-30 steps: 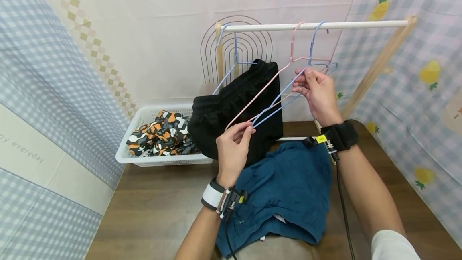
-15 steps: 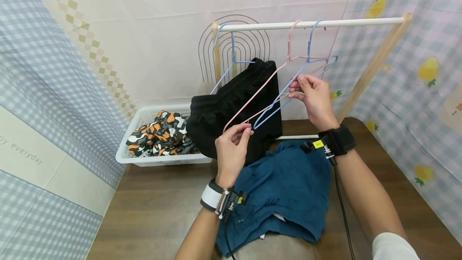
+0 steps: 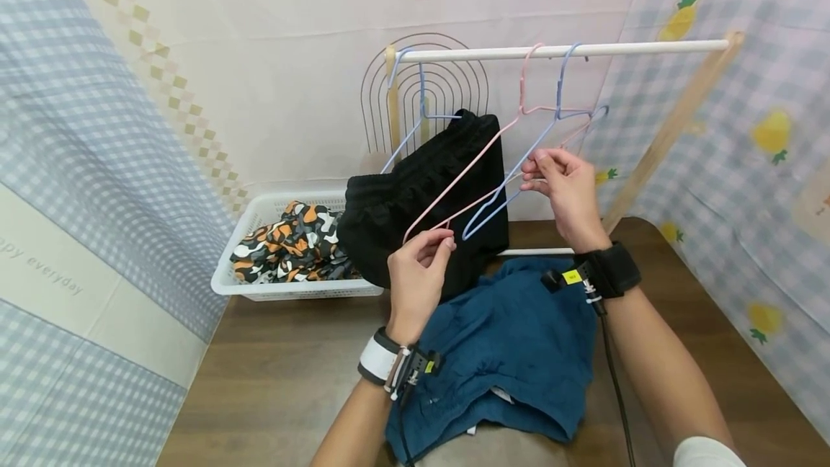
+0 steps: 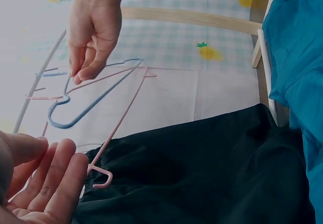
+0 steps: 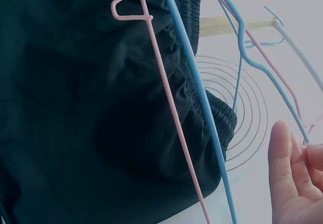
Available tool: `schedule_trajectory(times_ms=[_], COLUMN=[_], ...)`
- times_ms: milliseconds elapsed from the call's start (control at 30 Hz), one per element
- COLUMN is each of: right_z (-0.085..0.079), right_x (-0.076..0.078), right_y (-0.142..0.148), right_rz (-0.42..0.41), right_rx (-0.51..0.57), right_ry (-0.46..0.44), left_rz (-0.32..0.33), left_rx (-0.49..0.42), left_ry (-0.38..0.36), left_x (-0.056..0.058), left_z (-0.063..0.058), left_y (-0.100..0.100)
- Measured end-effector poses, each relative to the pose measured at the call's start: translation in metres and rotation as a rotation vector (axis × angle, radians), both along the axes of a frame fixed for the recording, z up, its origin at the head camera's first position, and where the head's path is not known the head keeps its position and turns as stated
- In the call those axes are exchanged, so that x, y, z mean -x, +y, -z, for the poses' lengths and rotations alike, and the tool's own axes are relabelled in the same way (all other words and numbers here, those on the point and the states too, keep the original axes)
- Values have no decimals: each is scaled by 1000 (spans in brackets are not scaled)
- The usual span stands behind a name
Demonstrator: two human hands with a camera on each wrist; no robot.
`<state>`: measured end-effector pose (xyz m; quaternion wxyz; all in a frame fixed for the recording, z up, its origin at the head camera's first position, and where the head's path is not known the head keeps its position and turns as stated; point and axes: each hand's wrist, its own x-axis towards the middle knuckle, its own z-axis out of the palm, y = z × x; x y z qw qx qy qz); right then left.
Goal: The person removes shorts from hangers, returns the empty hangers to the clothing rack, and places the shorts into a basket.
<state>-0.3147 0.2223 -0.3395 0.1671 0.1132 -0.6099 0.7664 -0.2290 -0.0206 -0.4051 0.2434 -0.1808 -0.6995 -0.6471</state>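
Observation:
My right hand (image 3: pixel 573 193) pinches the sloping arm of a blue clothes hanger (image 3: pixel 483 213); the right wrist view shows thumb and fingers (image 5: pixel 285 158) meeting at its wire. The hanger's near end points towards me, apart from my left fingertips. My left hand (image 3: pixel 418 265) has its fingers loosely bent beside a pink clothes hanger (image 3: pixel 462 170), whose near end passes behind that hand. No item shows between its fingertips in the left wrist view (image 4: pixel 48 178). Both hangers hook over the white rail (image 3: pixel 622 49) and bear no garment. Black shorts (image 3: pixel 421 215) hang behind them on another blue hanger (image 3: pixel 407 143).
Dark teal shorts (image 3: pixel 506 352) lie on the wooden table (image 3: pixel 272 373) under my hands. At the left back stands a white basket (image 3: pixel 223 279) with a camouflage-patterned garment (image 3: pixel 292 243). A wooden post (image 3: pixel 674 128) supports the rail at the right.
My left fingers have let go of the blue hanger's near end, which now sits slightly lower and to the right. My right hand has slid down along the hanger's arm.

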Motion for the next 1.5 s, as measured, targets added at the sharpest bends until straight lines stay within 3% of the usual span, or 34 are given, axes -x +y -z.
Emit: schedule_trajectory(times_ms=[633, 967, 1500], right_z=[12, 22, 37], right_x=[-15, -26, -37], right_y=[1, 0, -2], right_rz=[30, 29, 31], right_rx=[-81, -38, -83], right_ry=[-30, -9, -42], left_rz=[-12, 7, 23], left_rx=[53, 54, 92], left_ry=[-46, -29, -9], left_x=[-8, -8, -11], left_z=[2, 9, 20], left_y=[-2, -4, -6])
